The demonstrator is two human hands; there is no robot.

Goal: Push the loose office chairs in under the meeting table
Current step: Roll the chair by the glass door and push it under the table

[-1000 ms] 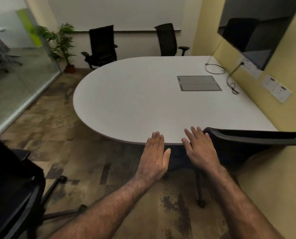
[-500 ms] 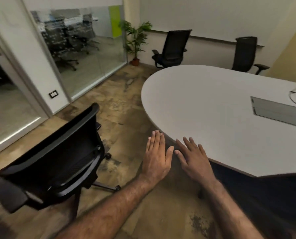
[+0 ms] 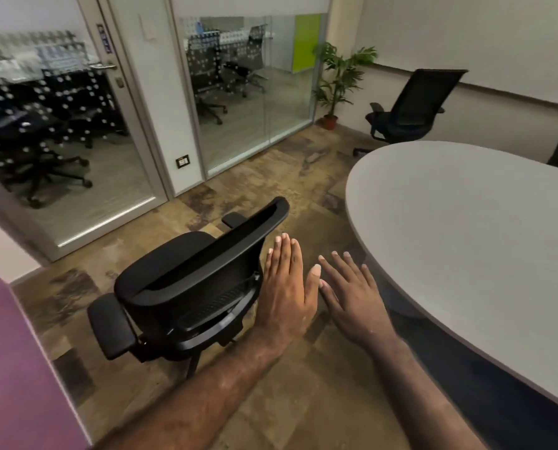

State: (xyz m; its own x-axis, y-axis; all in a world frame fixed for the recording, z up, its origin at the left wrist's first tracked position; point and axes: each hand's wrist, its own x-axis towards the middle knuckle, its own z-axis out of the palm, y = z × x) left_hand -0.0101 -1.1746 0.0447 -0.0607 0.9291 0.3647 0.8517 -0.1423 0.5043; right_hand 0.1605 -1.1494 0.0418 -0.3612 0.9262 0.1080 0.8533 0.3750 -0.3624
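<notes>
Presently both hands are held flat and spread, fingers straight, nothing gripped. The left hand hangs just beside the right edge of the backrest of the near chair; whether the grip touches the frame cannot be told. The right hand hovers between that chair and the rounded end of the surface, palm down, in the air.

Change noted against the two earlier views: the head has been turned leftward. One second ago the hands were at the surface edge beside a chair already tucked under at the right; that chair is no longer in view. Half a second ago the near chair lay at the lower left; now it is centred under the left hand. Judgement: one chair is taken as done, and attention has been shifted to the next loose one.

The near chair stands on the floor well clear of the surface, its back toward the camera, seat facing the glass wall. It is judged that it must be turned and rolled right. A second chair stands loose by the far wall, near the potted plant.

Writing: a small sign on the glass door and a wall plate are seen; neither can be read. No brand is legible on the chairs.
</notes>
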